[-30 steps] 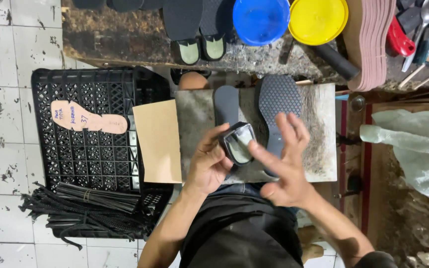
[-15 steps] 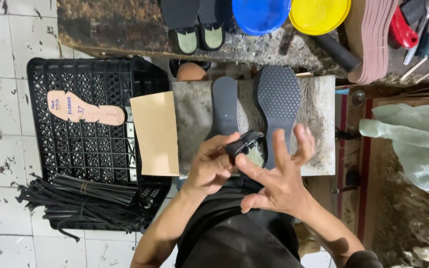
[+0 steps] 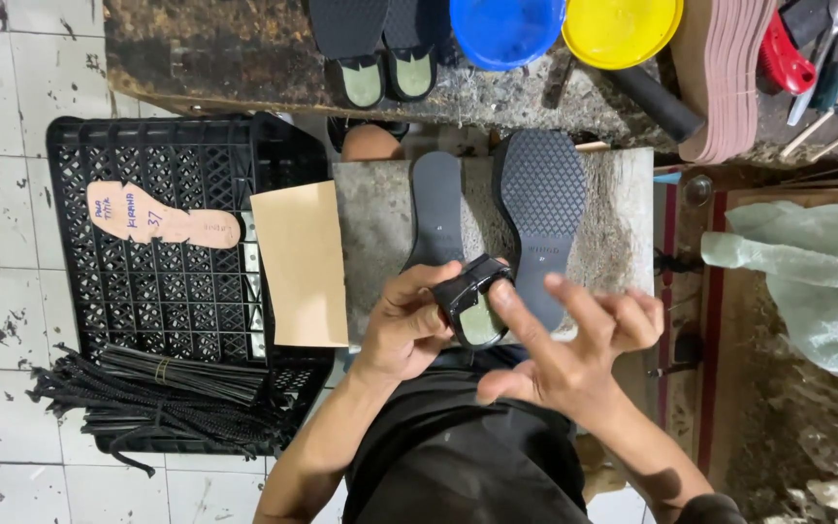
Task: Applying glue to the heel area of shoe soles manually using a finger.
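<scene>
My left hand [image 3: 404, 325] grips a small black sandal piece with a pale green insole [image 3: 475, 306], held over the front edge of a grey stone slab [image 3: 380, 218]. My right hand [image 3: 564, 349] is spread open, its index finger pressing on the piece's black strap. On the slab behind lie a flat dark insole [image 3: 435, 204] and a black textured outsole [image 3: 542, 209], side by side.
A tan paper sheet [image 3: 301, 262] overlaps the slab and a black plastic crate [image 3: 177, 291] bearing a pink insole pattern [image 3: 157, 221] and black straps [image 3: 162, 393]. Blue [image 3: 504, 29] and yellow [image 3: 621, 27] bowls, finished sandals [image 3: 370, 49] and stacked insoles [image 3: 720, 78] sit behind.
My right hand has slid lower and to the right, fingers spreading, with its index finger now on the strap. The left hand keeps its grip on the sandal piece.
</scene>
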